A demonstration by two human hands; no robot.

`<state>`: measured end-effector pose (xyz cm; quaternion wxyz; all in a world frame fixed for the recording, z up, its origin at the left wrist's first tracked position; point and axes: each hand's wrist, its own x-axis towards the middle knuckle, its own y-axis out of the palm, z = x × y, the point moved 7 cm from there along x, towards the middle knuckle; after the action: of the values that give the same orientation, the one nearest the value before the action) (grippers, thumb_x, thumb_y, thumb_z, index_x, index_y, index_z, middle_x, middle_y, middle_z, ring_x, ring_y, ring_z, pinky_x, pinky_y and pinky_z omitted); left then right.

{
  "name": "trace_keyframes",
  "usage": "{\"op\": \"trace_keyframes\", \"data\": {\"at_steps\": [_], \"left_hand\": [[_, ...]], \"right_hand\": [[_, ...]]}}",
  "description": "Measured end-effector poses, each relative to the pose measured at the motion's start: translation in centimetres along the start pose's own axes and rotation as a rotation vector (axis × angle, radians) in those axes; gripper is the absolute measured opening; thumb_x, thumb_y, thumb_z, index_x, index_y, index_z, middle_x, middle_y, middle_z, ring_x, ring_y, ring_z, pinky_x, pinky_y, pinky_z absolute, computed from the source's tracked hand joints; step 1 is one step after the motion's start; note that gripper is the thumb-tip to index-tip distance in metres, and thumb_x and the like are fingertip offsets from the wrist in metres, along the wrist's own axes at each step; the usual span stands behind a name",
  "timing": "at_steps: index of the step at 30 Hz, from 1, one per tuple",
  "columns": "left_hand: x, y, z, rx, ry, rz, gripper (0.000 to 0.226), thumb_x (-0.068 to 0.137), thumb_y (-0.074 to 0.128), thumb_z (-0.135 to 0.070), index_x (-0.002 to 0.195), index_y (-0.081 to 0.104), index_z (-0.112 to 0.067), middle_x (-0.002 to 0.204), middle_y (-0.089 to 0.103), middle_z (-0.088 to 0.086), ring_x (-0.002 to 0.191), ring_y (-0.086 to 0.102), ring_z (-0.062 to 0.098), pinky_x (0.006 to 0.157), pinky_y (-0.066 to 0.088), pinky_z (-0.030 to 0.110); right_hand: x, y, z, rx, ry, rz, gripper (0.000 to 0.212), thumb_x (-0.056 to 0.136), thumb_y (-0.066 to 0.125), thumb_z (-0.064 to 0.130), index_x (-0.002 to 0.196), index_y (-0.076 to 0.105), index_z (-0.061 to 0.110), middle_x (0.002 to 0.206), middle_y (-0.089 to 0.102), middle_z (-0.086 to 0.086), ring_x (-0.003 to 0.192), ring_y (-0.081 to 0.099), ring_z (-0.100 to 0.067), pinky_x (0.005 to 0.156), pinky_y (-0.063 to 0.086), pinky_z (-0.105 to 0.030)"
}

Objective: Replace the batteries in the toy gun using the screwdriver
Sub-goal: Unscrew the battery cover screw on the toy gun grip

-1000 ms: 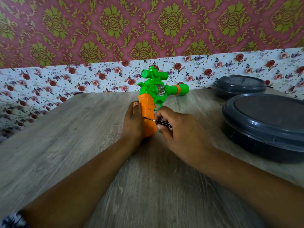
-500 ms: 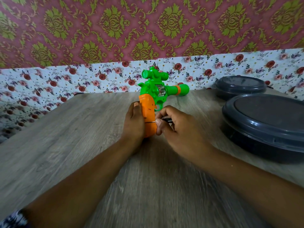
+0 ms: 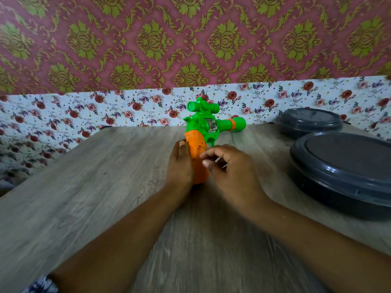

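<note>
While the left hand (image 3: pixel 179 166) clasps the toy gun (image 3: pixel 203 132) grip, the right hand (image 3: pixel 228 166) pinches the screwdriver (image 3: pixel 204 147); bare table (image 3: pixel 84 197) lies leftward, two grey containers (image 3: pixel 342 170) crowding the right edge.

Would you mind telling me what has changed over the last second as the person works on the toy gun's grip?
The right hand moved the thin screwdriver up the orange grip: its tip, earlier lower on the grip's side, now sits at the small holes higher up, and the fingers have loosened around the tool. The left hand still braces the toy gun upright on the table; both dark lidded containers are unmoved.
</note>
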<state>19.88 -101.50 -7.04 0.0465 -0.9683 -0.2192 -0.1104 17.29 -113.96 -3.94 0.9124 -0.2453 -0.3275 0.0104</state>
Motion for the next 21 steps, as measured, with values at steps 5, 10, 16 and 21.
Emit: {"op": "trace_keyframes", "data": {"at_steps": [5, 10, 16, 21], "left_hand": [[0.3, -0.3, 0.3, 0.025, -0.009, -0.008, 0.036, 0.102, 0.023, -0.026, 0.095, 0.055, -0.011, 0.082, 0.057, 0.007, 0.078, 0.054, 0.022, 0.069, 0.042, 0.030], [0.3, -0.4, 0.4, 0.036, -0.036, -0.005, 0.039, 0.102, 0.022, -0.028, 0.103, 0.056, -0.009, 0.082, 0.056, 0.004, 0.083, 0.054, 0.021, 0.075, 0.042, 0.031], [-0.1, -0.6, -0.2, 0.093, 0.000, -0.008, 0.040, 0.102, 0.022, -0.029, 0.108, 0.055, -0.007, 0.087, 0.056, 0.006, 0.083, 0.053, 0.022, 0.067, 0.038, 0.028], [-0.3, -0.6, -0.4, 0.120, 0.036, -0.003, 0.032, 0.103, 0.021, -0.026, 0.096, 0.049, -0.012, 0.071, 0.045, -0.007, 0.063, 0.041, 0.000, 0.045, 0.032, 0.002]], "right_hand": [[0.7, 1.3, 0.4, -0.089, -0.016, -0.050, 0.016, 0.080, 0.062, 0.001, 0.090, 0.068, 0.012, 0.091, 0.066, -0.003, 0.073, 0.050, -0.003, 0.067, 0.034, 0.003], [0.9, 1.7, 0.3, -0.065, -0.028, -0.071, 0.015, 0.078, 0.063, 0.000, 0.084, 0.068, 0.013, 0.084, 0.066, -0.001, 0.064, 0.049, 0.004, 0.062, 0.034, 0.002], [0.8, 1.7, 0.7, -0.079, -0.053, -0.071, 0.016, 0.079, 0.062, 0.000, 0.082, 0.067, 0.016, 0.081, 0.066, 0.000, 0.064, 0.051, 0.002, 0.061, 0.038, -0.004], [0.4, 1.7, 1.2, -0.164, -0.058, -0.059, 0.015, 0.081, 0.060, 0.004, 0.087, 0.067, 0.015, 0.086, 0.068, -0.001, 0.071, 0.055, -0.008, 0.066, 0.044, -0.020]]}}
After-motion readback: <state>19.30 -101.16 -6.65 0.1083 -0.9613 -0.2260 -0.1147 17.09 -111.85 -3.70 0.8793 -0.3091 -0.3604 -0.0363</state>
